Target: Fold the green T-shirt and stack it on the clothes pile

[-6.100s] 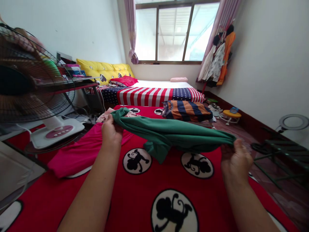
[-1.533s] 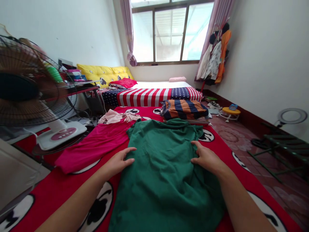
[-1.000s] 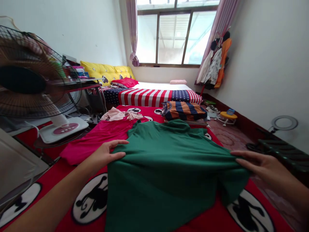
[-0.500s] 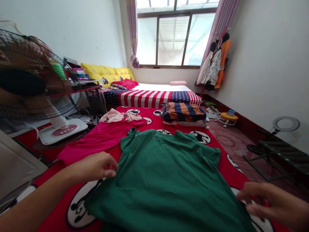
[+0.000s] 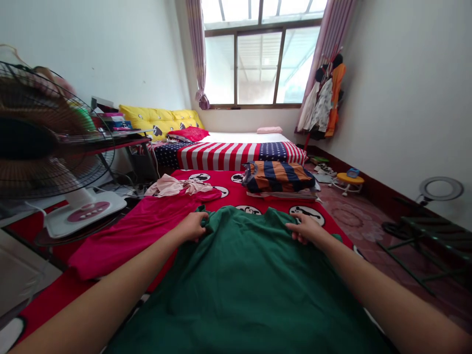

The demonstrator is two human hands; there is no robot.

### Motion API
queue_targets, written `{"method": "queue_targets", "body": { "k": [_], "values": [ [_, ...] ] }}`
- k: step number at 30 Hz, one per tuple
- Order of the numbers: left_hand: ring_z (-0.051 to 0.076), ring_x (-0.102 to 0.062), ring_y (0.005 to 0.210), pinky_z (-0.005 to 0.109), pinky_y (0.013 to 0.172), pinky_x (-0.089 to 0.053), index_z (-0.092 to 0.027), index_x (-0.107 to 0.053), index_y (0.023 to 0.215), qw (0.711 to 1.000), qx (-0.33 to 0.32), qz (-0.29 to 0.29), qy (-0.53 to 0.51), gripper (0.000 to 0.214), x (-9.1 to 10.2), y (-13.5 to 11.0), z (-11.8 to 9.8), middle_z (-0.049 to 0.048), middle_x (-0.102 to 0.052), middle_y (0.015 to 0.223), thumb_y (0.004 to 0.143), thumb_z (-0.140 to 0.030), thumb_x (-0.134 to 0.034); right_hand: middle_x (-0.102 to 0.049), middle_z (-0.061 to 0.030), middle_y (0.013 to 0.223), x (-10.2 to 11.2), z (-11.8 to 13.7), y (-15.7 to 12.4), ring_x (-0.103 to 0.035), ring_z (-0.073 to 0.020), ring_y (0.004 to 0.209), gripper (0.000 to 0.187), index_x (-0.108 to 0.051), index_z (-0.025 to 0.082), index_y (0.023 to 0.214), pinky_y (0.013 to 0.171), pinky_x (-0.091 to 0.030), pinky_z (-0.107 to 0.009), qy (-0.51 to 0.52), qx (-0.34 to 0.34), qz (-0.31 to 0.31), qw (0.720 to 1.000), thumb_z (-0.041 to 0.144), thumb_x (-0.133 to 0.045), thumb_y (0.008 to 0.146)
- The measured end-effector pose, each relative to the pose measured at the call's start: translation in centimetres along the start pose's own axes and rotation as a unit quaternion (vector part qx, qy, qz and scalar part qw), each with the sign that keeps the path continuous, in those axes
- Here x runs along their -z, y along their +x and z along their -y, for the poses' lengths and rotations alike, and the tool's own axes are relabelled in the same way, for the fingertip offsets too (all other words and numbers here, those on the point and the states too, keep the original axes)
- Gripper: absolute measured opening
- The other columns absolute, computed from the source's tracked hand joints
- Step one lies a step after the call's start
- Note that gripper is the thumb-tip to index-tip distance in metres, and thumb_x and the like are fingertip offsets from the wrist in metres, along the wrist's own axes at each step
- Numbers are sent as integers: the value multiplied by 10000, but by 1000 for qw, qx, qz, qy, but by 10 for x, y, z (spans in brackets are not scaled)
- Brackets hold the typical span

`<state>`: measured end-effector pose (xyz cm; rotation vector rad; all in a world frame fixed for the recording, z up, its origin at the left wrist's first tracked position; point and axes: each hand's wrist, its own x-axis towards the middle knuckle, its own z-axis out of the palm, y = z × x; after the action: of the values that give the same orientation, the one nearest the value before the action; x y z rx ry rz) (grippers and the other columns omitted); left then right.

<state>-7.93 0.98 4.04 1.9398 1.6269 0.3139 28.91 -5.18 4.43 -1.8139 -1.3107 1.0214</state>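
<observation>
A green shirt (image 5: 243, 280) lies spread flat on the red blanket with black-and-white monkey roundels (image 5: 241, 189). My left hand (image 5: 192, 227) is at the shirt's far left corner, fingers curled and pinching the green cloth. My right hand (image 5: 306, 229) is at the far right corner, fingers also closed on the cloth. Both arms reach forward over the shirt.
A magenta garment (image 5: 136, 228) lies left of the shirt, with a pale pink one (image 5: 171, 186) beyond it. A folded orange-and-navy striped pile (image 5: 278, 177) sits ahead. A standing fan (image 5: 44, 142) is at the left; a striped bed (image 5: 228, 152) lies beyond; a dark metal rack (image 5: 424, 236) is at the right.
Both hands have moved from the shirt's sides up to its far corners and closed on the cloth. The shirt now lies nearer to me.
</observation>
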Motion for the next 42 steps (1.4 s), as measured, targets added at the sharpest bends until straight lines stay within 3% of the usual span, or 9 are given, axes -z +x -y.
{"method": "queue_targets", "body": {
  "k": [5,11,17,22,29,33,36,39,42],
  "values": [
    [155,-629,454,197,386,-464,-145,-549,801,982,4,-127,-141,39,19,-5,6,-5,-610,559,782,-179,-548,-565,26,447,15,8,15,-448,-71,309,61,-587,128,864,291,-318,-145,47,-1,-74,996,125,-565,807],
    [165,-665,558,244,498,-526,-151,-493,828,932,6,-286,-224,70,46,4,17,15,-633,681,847,-218,-504,-667,-35,700,31,9,27,-648,-117,540,91,-534,170,941,484,-517,-191,101,79,-193,973,154,-521,852],
    [212,-659,835,364,805,-537,-139,-574,954,950,-89,-298,-26,181,20,13,6,96,-654,966,795,-227,-569,-672,-154,1060,27,-15,43,-693,-218,801,378,-574,125,1118,583,-550,-275,-66,99,-207,971,149,-648,748],
    [230,-562,1122,368,1039,-413,-162,-662,963,936,-233,-259,58,207,-3,27,-23,91,-627,1129,835,-185,-500,-695,-102,985,17,-2,51,-680,-171,744,256,-625,137,1056,645,-529,-257,-140,120,-178,967,143,-576,805],
    [272,-615,1086,353,944,-465,-130,-622,1193,979,-79,-165,93,374,-6,67,-41,151,-640,1191,840,-152,-500,-625,19,561,-12,2,69,-587,-149,467,576,-475,103,1333,499,-450,-235,-160,83,-95,979,196,-654,793],
    [265,-670,929,273,784,-513,-161,-696,1018,989,-71,-100,87,401,4,71,-36,96,-713,1034,630,-248,-752,-583,18,476,-14,1,67,-541,-134,392,219,-652,123,941,429,-408,-217,-137,62,-48,987,113,-680,724],
    [229,-682,742,245,670,-514,-172,-712,811,992,-81,-63,75,276,12,66,-35,40,-721,793,555,-247,-784,-613,-26,501,-8,10,64,-581,-150,400,58,-599,136,767,398,-435,-216,-87,39,-31,995,85,-615,743],
    [206,-679,742,282,741,-526,-156,-685,918,986,-84,-131,53,204,18,68,-40,47,-692,765,787,-264,-572,-703,-78,735,-3,24,66,-693,-163,612,113,-556,152,932,514,-538,-218,-18,59,-66,996,126,-519,829],
    [249,-609,1097,362,971,-467,-139,-604,1128,951,-103,-292,16,328,16,74,-48,123,-645,1110,816,-221,-543,-672,-107,1134,-3,33,68,-694,-173,937,390,-460,213,1182,704,-584,-251,46,116,-90,988,169,-571,810]
  ]
}}
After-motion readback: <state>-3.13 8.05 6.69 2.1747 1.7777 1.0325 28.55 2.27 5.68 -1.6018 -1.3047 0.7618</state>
